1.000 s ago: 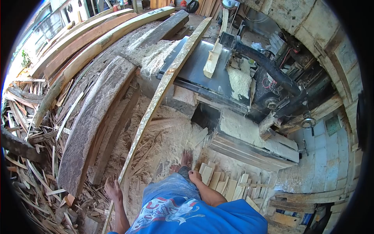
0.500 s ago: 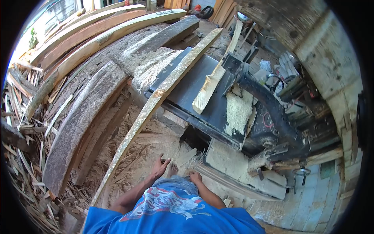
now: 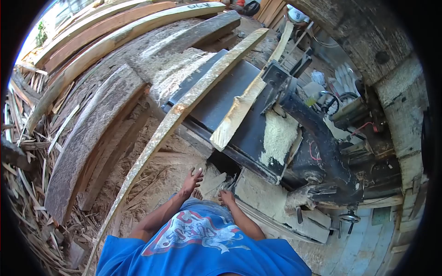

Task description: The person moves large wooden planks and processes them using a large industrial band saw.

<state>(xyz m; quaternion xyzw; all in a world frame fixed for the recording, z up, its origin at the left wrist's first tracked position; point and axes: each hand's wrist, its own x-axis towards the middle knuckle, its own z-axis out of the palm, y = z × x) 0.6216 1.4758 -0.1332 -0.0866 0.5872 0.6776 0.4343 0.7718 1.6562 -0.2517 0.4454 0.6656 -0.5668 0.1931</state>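
My left hand (image 3: 190, 181) is held in front of my body with its fingers spread, holding nothing. My right hand (image 3: 226, 198) hangs low by my other side, its fingers loosely apart and empty. Beyond both hands is a dark metal machine table (image 3: 244, 73). On it lies a pale, rough-edged timber piece (image 3: 239, 110), its cut end near the table's front edge and its far part passing under the machine head (image 3: 278, 76). A long curved plank (image 3: 182, 108) lies across the table's left part and slopes down past my left side.
Sawdust (image 3: 278, 138) covers part of the machine table. Thick curved beams (image 3: 92, 142) and longer timbers (image 3: 124, 39) lie at left, among wood offcuts (image 3: 23, 202). A handwheel (image 3: 350, 216) sticks out at lower right. A white rounded shape (image 3: 297, 16) shows behind the machine.
The pale timber piece has slid along the table toward me. My left hand has risen slightly, and my right hand has come forward from my side. The view has shifted a little.
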